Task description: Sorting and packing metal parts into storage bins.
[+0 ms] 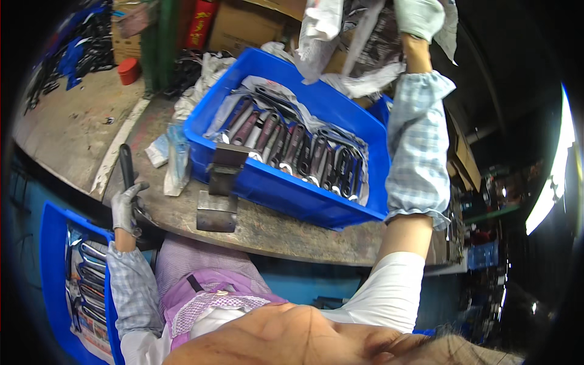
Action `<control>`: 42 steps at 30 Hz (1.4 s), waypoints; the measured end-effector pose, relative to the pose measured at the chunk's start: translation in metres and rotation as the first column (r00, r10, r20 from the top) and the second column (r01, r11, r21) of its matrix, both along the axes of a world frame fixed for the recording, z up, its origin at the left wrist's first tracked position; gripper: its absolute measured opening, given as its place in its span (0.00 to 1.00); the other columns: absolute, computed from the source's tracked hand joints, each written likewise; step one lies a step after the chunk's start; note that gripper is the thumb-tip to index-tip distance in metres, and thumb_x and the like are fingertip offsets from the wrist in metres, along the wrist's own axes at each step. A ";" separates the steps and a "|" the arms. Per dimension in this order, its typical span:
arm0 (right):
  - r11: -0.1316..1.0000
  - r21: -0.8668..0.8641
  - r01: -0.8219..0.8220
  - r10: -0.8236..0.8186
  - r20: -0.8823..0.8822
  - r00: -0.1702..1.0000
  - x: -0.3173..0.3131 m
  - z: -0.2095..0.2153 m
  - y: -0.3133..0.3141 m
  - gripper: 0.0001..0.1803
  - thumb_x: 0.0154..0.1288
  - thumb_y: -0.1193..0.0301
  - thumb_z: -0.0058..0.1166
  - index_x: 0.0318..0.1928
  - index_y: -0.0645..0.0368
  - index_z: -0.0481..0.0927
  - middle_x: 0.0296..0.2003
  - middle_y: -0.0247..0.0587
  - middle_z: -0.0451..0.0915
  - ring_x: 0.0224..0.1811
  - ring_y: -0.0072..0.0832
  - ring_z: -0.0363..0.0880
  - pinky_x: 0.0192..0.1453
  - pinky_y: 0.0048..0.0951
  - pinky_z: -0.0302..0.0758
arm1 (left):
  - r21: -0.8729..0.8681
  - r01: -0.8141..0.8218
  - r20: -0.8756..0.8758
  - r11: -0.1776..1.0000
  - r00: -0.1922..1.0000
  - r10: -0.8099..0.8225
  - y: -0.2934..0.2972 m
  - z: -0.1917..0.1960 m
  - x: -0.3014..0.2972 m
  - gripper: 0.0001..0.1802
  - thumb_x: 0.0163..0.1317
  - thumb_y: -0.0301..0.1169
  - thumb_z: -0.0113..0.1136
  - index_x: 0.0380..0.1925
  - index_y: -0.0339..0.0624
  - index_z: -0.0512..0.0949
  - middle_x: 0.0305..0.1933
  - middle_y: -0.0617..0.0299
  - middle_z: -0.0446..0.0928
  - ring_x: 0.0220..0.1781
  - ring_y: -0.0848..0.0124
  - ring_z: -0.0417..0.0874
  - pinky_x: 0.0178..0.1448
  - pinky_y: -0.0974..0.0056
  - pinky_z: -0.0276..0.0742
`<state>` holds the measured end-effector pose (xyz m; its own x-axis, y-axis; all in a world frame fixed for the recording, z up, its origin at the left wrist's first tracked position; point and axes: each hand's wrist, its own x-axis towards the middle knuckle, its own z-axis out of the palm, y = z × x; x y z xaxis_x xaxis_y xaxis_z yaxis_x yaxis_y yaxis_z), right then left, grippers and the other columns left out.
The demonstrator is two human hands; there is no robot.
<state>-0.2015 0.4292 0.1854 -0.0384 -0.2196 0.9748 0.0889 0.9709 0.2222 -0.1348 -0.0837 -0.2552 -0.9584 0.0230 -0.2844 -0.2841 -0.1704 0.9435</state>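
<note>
My left hand (pixel 126 205), in a grey glove, grips a dark wrench (pixel 126 165) at the near left edge of the worn workbench (pixel 267 228). My right hand (pixel 420 17), in a pale glove, is raised high at the back and holds crumpled plastic sheeting (pixel 340 36) above the blue bin (pixel 286 194). Rows of wrenches (pixel 292 149) with dark handles lie in that bin on a plastic liner. A checked sleeve cover (pixel 418 152) wraps my right forearm.
A metal block fixture (pixel 220 191) stands on the bench before the bin. Small plastic bags (pixel 173 158) lie to its left. A second blue bin (pixel 76 286) with wrenches sits low at my left. Cardboard boxes (pixel 240 24) and a red container (pixel 129 70) stand at the back.
</note>
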 end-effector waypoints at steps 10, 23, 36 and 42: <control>0.892 0.213 -0.399 0.415 -0.031 0.909 -0.103 0.011 -0.172 0.10 0.57 0.75 0.55 0.37 0.54 0.88 0.34 0.45 0.86 0.40 0.42 0.85 0.48 0.37 0.79 | 0.085 -0.083 0.056 0.993 0.995 0.078 -0.019 -0.030 0.019 0.23 0.65 0.26 0.58 0.61 0.35 0.75 0.39 0.52 0.87 0.18 0.78 0.76 0.21 0.74 0.70; 0.941 0.336 -0.049 -0.333 0.941 0.056 -0.173 -0.195 -0.126 0.20 0.66 0.64 0.47 0.49 0.61 0.86 0.55 0.55 0.82 0.58 0.45 0.82 0.61 0.41 0.77 | 0.084 -0.047 0.144 0.995 0.989 0.035 -0.034 -0.048 0.030 0.24 0.67 0.23 0.55 0.63 0.27 0.70 0.36 0.50 0.85 0.16 0.75 0.76 0.20 0.68 0.77; 0.882 0.167 -0.442 -0.002 0.937 0.349 -0.096 -0.205 -0.175 0.20 0.62 0.74 0.47 0.50 0.47 0.87 0.49 0.41 0.86 0.46 0.47 0.85 0.54 0.31 0.80 | 0.065 0.053 0.107 0.996 0.992 -0.060 -0.032 -0.034 0.076 0.22 0.68 0.23 0.57 0.62 0.30 0.73 0.34 0.52 0.85 0.13 0.74 0.75 0.19 0.69 0.75; 0.825 -0.524 -0.213 0.564 0.731 0.385 0.131 -0.171 -0.157 0.15 0.64 0.72 0.52 0.47 0.56 0.88 0.44 0.46 0.88 0.42 0.34 0.88 0.45 0.29 0.81 | -0.022 0.235 -0.120 0.972 0.964 -0.236 -0.036 -0.018 0.100 0.22 0.74 0.40 0.57 0.56 0.34 0.80 0.33 0.60 0.84 0.22 0.79 0.77 0.27 0.73 0.71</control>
<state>-0.0703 0.2726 0.0146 -0.8432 -0.1580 0.5138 -0.3724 0.8610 -0.3465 -0.0351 -0.1195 -0.2736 -0.9533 0.2507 -0.1682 -0.1994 -0.1047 0.9743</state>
